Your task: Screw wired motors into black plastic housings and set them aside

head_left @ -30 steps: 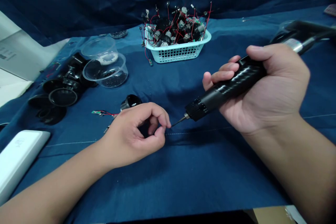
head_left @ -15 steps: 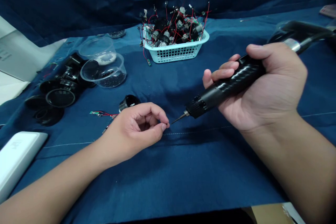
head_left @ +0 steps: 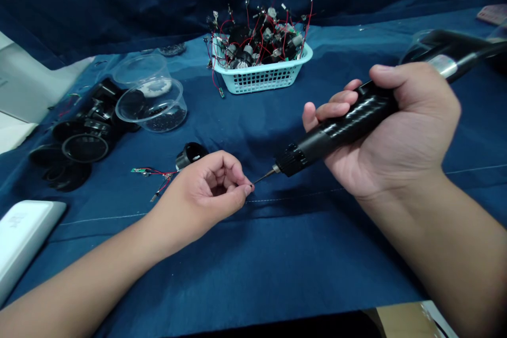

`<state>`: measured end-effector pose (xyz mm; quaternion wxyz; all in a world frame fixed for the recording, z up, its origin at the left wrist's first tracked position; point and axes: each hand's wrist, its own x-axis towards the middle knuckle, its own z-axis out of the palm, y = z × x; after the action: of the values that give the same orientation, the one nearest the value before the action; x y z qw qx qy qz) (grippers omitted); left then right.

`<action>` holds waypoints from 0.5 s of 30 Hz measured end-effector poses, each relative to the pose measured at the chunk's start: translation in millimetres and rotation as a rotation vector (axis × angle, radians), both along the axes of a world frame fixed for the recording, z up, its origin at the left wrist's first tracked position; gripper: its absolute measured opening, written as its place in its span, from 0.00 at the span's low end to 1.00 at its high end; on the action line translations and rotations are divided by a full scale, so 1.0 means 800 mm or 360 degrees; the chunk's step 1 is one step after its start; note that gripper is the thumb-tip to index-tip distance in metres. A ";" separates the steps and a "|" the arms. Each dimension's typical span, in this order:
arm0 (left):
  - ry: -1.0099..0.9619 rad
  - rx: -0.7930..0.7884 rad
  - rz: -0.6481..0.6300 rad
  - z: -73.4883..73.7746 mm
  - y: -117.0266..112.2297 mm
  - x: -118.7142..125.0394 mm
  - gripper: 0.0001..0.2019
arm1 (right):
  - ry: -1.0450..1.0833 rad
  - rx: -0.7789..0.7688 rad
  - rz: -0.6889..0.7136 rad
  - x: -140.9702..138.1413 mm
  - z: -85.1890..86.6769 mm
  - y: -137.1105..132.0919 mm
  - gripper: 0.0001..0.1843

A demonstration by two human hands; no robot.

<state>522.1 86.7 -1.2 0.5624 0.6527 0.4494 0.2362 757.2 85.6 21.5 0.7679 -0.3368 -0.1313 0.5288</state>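
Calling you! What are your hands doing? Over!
Left hand pinching tiny dark piece. Right hand gripping screwdriver, tip beside the piece. Nothing between them.

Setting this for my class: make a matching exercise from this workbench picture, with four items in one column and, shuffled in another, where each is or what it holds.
Items:
1. electric screwdriver
2. light blue plastic basket
3. front clear plastic tub
4. small wired circuit board

Places or contents:
a. lying on the blue cloth
b. gripped in the right hand
c. holding tiny black parts
d. heaped with wired components

Pairs: 1b, 2d, 3c, 4a
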 end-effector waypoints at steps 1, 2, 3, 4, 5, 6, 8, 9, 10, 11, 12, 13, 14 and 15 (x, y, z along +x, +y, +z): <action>0.0004 0.0001 0.0005 0.000 0.000 0.000 0.10 | -0.0009 -0.0002 -0.0002 -0.001 0.000 0.000 0.12; 0.0008 0.0004 0.0011 0.000 0.000 0.000 0.10 | -0.0017 -0.0002 -0.0003 -0.001 0.001 0.000 0.12; 0.0011 0.0011 0.0019 0.000 0.000 0.001 0.10 | -0.0024 -0.0002 -0.0006 -0.002 0.001 0.000 0.13; 0.0016 0.0017 0.0024 0.000 0.000 0.001 0.10 | -0.0030 0.0000 -0.0010 -0.002 0.001 0.000 0.13; 0.0019 0.0020 0.0025 0.000 -0.001 0.002 0.10 | -0.0037 0.0004 -0.0015 -0.003 0.002 -0.001 0.13; 0.0019 0.0021 0.0027 0.001 -0.001 0.002 0.10 | -0.0046 0.0013 -0.0024 -0.004 0.002 -0.001 0.14; 0.0015 0.0014 0.0038 0.000 -0.002 0.003 0.10 | -0.0069 0.0035 -0.0041 -0.005 0.003 -0.002 0.13; 0.0010 0.0013 0.0053 0.000 -0.002 0.004 0.11 | -0.0081 0.0044 -0.0047 -0.006 0.003 -0.002 0.13; 0.0007 0.0016 0.0076 -0.001 -0.003 0.005 0.11 | -0.0091 0.0052 -0.0055 -0.007 0.003 -0.003 0.13; 0.0006 0.0026 0.0104 -0.001 -0.004 0.006 0.12 | -0.0097 0.0058 -0.0064 -0.008 0.003 -0.004 0.12; 0.0007 0.0039 0.0128 -0.002 -0.005 0.007 0.13 | -0.0097 0.0060 -0.0070 -0.010 0.003 -0.005 0.12; 0.0011 0.0054 0.0145 -0.003 -0.007 0.008 0.13 | -0.0093 0.0059 -0.0069 -0.012 0.002 -0.006 0.12; 0.0015 0.0069 0.0153 -0.003 -0.008 0.008 0.13 | -0.0087 0.0056 -0.0060 -0.014 0.002 -0.007 0.12; 0.0021 0.0082 0.0154 -0.004 -0.009 0.008 0.13 | -0.0083 0.0049 -0.0043 -0.016 0.001 -0.009 0.12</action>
<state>528.9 79.6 -4.4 0.5303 0.6460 0.4779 0.2704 744.3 78.7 22.7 0.7764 -0.3403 -0.1550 0.5074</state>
